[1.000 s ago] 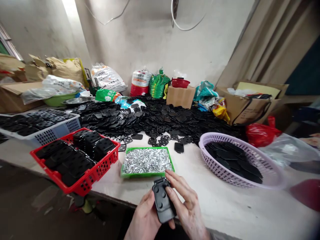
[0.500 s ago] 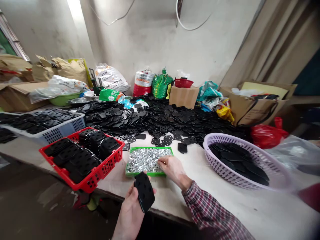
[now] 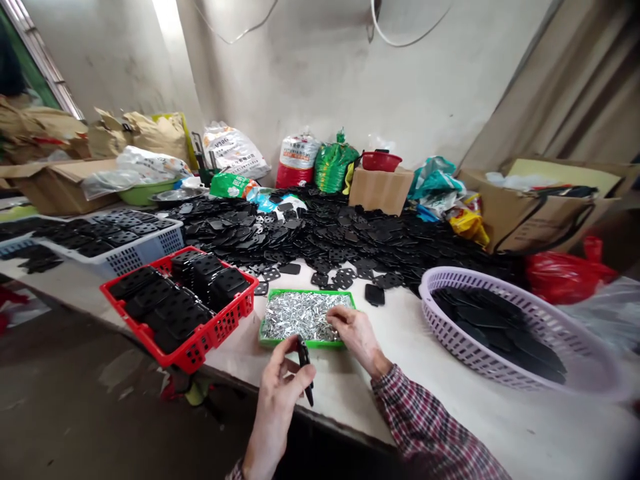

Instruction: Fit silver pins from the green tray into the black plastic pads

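Observation:
Between the thumb and fingers of my left hand (image 3: 283, 387) is a black plate (image 3: 305, 371), turned edge-on to the camera in front of the green tray. My right hand (image 3: 356, 335) is at the right side of the green tray (image 3: 266, 342), its fingertips pinched among the small silvery metal pieces (image 3: 300, 313). What those fingertips hold, if anything, is too small to make out. Behind the tray lies a broad heap of black plates (image 3: 330, 233), some with holes.
A red basket (image 3: 193, 357) of stacked black plates stands left of the tray, with a grey-blue basket (image 3: 145, 250) behind it. At the right is a lilac oval basket (image 3: 465, 363) holding black plates. Cardboard boxes (image 3: 381, 191) and bags line the back.
My left hand has turned the black plate from its broad face to its edge. My right hand remains over the metal pieces. The whole view has shifted slightly.

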